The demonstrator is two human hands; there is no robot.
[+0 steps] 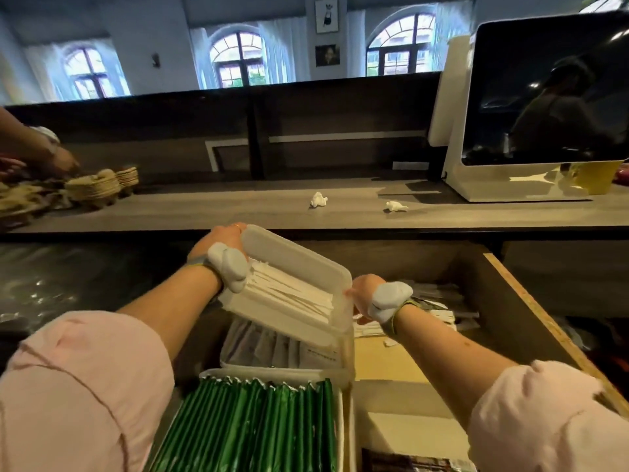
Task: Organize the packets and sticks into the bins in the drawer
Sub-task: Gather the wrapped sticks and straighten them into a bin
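place: café or restaurant service station | point-of-sale screen (544, 97) on a white stand on the counter (238, 209) | drawer (510, 301) stocked with bins of green packets (258, 427) and white sticks (292, 291) | stacked woven coasters (102, 185) | arched windows (238, 59) beyond

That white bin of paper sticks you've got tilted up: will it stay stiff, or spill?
The white bin, held by the left hand and right hand, keeps its shape, so it's probably rigid and light. The white sticks lie loose and may slide toward the lower edge.

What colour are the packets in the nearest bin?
Green packets, seen in the head view.
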